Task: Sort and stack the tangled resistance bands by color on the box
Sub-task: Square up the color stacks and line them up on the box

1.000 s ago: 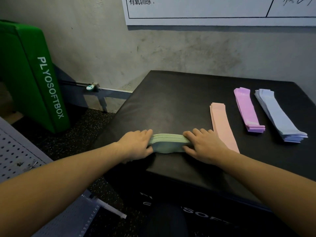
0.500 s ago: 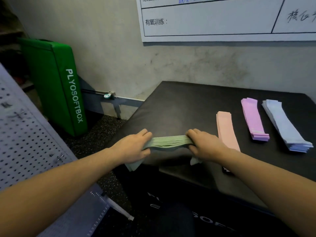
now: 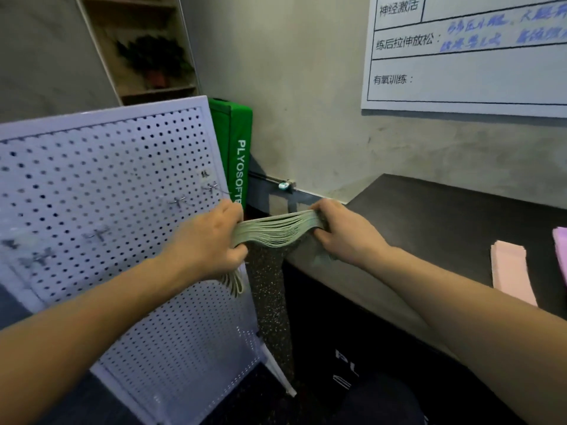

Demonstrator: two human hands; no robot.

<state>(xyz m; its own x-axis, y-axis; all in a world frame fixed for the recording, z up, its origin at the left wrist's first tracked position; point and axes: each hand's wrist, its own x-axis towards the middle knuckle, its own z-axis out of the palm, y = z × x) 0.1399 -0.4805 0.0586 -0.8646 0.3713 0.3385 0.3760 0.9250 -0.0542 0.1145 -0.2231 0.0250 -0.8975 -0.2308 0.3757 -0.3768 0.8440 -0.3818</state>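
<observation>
A thick stack of pale green resistance bands [image 3: 277, 230] hangs in the air between my hands, just off the left edge of the black box [image 3: 445, 216]. My left hand [image 3: 211, 240] is shut on its left end, with loops dangling below the fist. My right hand [image 3: 343, 231] is shut on its right end. A pink stack of bands [image 3: 511, 271] lies flat on the box at the right. A sliver of the purple stack [image 3: 561, 243] shows at the frame's right edge.
A white pegboard panel [image 3: 107, 210] with small metal hooks stands at the left, close to my left hand. A green soft box [image 3: 237, 148] leans on the wall behind it. A whiteboard [image 3: 469, 72] hangs above the black box. Speckled floor lies between panel and box.
Both hands lifted the green stack off the box and carried it left, beyond the box's edge, toward the pegboard. The view swung left, so the blue stack left the frame.
</observation>
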